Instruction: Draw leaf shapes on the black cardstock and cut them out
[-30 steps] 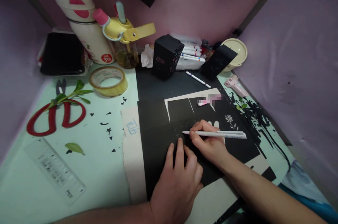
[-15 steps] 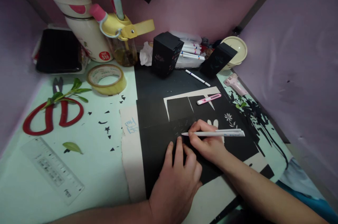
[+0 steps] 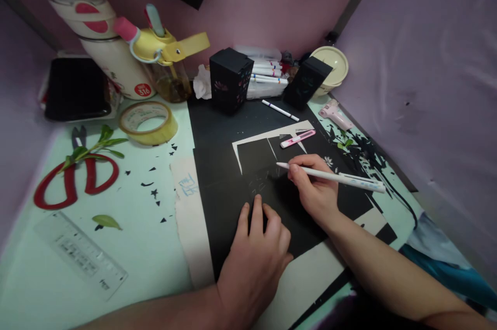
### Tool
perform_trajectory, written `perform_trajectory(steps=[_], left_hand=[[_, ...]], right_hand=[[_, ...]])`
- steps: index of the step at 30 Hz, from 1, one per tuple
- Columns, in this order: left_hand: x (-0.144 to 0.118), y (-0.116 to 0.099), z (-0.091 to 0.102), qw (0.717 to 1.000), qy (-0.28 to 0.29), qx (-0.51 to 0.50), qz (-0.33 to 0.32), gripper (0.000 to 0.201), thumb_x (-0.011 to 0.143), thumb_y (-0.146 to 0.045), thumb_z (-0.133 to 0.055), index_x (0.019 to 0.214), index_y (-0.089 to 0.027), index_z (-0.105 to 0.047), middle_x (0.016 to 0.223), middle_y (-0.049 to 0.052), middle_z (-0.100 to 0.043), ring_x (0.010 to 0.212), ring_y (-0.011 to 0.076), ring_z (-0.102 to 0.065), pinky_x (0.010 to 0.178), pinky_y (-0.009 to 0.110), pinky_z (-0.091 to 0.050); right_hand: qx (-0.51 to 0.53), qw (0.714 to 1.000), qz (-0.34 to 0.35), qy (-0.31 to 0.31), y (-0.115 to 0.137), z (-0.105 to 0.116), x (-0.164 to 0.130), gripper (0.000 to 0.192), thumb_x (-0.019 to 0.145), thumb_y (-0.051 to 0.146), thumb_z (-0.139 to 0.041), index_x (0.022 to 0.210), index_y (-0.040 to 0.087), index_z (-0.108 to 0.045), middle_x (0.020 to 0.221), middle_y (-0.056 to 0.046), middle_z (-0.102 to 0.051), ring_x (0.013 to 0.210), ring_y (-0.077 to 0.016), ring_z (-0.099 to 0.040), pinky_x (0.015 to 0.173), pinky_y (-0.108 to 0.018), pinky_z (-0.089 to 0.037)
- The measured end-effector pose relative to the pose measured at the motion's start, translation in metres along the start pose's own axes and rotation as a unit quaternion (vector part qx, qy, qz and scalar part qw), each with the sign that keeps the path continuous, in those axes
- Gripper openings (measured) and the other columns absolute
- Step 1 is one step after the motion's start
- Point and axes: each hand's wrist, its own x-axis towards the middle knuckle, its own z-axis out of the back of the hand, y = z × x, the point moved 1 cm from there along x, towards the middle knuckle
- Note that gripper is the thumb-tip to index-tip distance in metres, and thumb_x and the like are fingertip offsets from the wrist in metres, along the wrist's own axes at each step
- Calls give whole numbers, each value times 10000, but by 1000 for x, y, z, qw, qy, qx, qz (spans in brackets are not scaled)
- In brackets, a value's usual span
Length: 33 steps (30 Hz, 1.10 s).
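My right hand (image 3: 316, 187) is closed around a white pen (image 3: 337, 176), its tip pointing left and raised over a black sheet of paper (image 3: 225, 205). Faint light strokes mark the sheet to the left of the tip. Flat on that same sheet, fingers spread, lies my left hand (image 3: 258, 252), holding it down below the strokes. Just beyond the pen, a pink cutter knife (image 3: 297, 139) rests on black paper with a white-edged cut-out. Part of a pale flower drawing (image 3: 328, 161) shows behind my right hand.
Red-handled scissors (image 3: 70, 185) with a leafy sprig, a clear ruler (image 3: 83, 257) and a tape roll (image 3: 148, 123) lie left. Bottles (image 3: 112, 66), two black boxes (image 3: 231, 79) and markers (image 3: 267, 79) stand at the back. Black paper scraps (image 3: 365, 151) pile up at right.
My right hand has lifted the pen from beside my left fingertips and moved it up and to the right. My left hand stays on the sheet. The view has shifted slightly.
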Motion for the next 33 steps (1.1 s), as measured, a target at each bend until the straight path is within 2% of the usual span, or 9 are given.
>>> perform_trajectory(steps=[4, 8, 12, 15, 20, 23, 27, 33], left_hand=[[-1, -1, 0, 1000, 1, 15, 1, 602, 832, -587, -650, 1182, -97, -663, 1253, 218, -635, 1234, 416, -555, 985, 522, -489], [-2, -1, -2, 1000, -4, 22, 12, 710, 817, -604, -657, 1283, -69, -619, 1351, 262, -571, 1255, 408, -544, 994, 515, -485], [-2, -2, -4, 1000, -5, 15, 14, 714, 817, -600, -660, 1297, -73, -617, 1367, 266, -557, 1260, 415, -539, 992, 521, -481], [-2, -2, -4, 1000, -3, 9, 14, 709, 817, -601, -661, 1289, -75, -624, 1365, 266, -560, 1258, 417, -540, 988, 522, -482], [-1, -1, -3, 1000, -4, 10, 13, 722, 818, -622, -649, 1287, -73, -626, 1356, 265, -567, 1250, 406, -545, 991, 519, -472], [-1, 0, -2, 1000, -5, 7, 11, 727, 813, -635, -647, 1286, -83, -627, 1357, 257, -570, 1251, 399, -540, 990, 519, -464], [1, 2, 0, 1000, 0, 5, 7, 679, 824, -628, -636, 1273, -119, -635, 1351, 217, -587, 1256, 372, -532, 990, 501, -456], [2, 5, 3, 1000, 9, 9, 1, 667, 833, -637, -612, 1275, -138, -622, 1356, 193, -585, 1259, 365, -516, 986, 498, -439]], right_hand=[[20, 999, -35, -14, 3, 4, 4, 53, 906, 247, -629, 874, 220, -661, 673, 30, -594, 576, -107, -529, 544, -235, -448], [30, 997, -75, -10, 20, 19, 1, 81, 859, 213, -667, 939, 225, -665, 748, 11, -656, 589, -113, -579, 527, -231, -480], [-2, 998, -57, -9, 38, 38, -2, 52, 867, 225, -664, 919, 228, -674, 716, 5, -682, 553, -122, -594, 487, -237, -483], [-45, 998, -37, 18, 40, 45, 2, 34, 844, 195, -668, 836, 228, -669, 660, 21, -660, 527, -115, -574, 470, -224, -462], [-119, 989, -20, 87, 27, 36, 12, 84, 799, 134, -626, 789, 215, -645, 662, 32, -628, 530, -106, -536, 469, -221, -414], [-103, 987, -35, 122, 18, 24, 12, 66, 802, 150, -607, 805, 209, -638, 670, 27, -632, 533, -109, -534, 472, -228, -404], [-70, 987, -47, 135, 7, 13, 8, 55, 813, 173, -597, 774, 203, -620, 641, 20, -623, 518, -114, -532, 462, -233, -405], [-89, 982, 14, 164, -3, 10, 5, 91, 822, 147, -585, 753, 204, -605, 660, 13, -632, 554, -119, -573, 522, -249, -448]])
